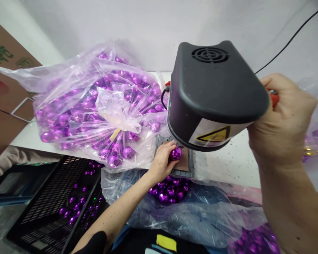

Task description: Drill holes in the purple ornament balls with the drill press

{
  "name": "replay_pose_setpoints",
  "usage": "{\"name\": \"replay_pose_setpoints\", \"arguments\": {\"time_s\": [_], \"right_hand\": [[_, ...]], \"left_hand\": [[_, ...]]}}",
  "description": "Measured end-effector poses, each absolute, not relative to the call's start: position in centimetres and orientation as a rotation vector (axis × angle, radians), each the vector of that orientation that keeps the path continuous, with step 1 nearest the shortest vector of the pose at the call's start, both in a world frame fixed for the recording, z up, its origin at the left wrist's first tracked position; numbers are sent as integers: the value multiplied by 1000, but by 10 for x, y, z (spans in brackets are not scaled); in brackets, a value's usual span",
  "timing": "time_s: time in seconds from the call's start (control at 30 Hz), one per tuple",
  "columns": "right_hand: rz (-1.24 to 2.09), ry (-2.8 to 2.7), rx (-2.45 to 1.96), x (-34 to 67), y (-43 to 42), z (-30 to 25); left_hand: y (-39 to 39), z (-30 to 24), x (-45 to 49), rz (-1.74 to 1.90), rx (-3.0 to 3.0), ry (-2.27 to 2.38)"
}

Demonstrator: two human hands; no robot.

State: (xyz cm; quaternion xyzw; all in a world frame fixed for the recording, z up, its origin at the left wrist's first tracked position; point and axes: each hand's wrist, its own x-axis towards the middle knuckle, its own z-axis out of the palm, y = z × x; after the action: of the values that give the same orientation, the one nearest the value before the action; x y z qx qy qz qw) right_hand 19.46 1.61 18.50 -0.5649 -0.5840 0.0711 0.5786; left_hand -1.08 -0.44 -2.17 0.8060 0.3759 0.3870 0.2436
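My left hand point(161, 163) is closed on a shiny purple faceted ball ornament point(175, 153) at the base of a black machine point(217, 84). Under the ball is the machine's grey metal base plate point(191, 165) with a brown pad. On the right, my right hand point(286, 113) wraps round a red handle point(274, 97) at the machine's side. The machine's housing hides whatever part sits above the ball. More purple balls point(171, 190) lie in plastic just below the base plate.
A large clear bag point(119, 106) of purple balls rests left of the machine. A black crate point(39, 201) with small purple balls stands lower left, near a cardboard box point(10, 84). A cable point(288, 46) runs along the wall. Specks dot the white table point(235, 162).
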Motion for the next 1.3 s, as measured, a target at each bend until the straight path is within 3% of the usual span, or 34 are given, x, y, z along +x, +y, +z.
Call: {"name": "replay_pose_setpoints", "arguments": {"time_s": [0.53, 0.77, 1.07, 1.3], "right_hand": [[162, -1404, -1365, 197, 6, 186], [-307, -1526, -1411, 198, -44, 155], [-209, -2001, -1221, 200, -59, 151], [-303, -1967, -1241, 208, -70, 114]], "left_hand": [[-5, -23, -2, 1000, 1756, 1033], [-4, -9, -3, 885, 1867, 1074], [-2, 4, -3, 807, 1873, 1121], [-2, 4, -2, 774, 1835, 1123]]}}
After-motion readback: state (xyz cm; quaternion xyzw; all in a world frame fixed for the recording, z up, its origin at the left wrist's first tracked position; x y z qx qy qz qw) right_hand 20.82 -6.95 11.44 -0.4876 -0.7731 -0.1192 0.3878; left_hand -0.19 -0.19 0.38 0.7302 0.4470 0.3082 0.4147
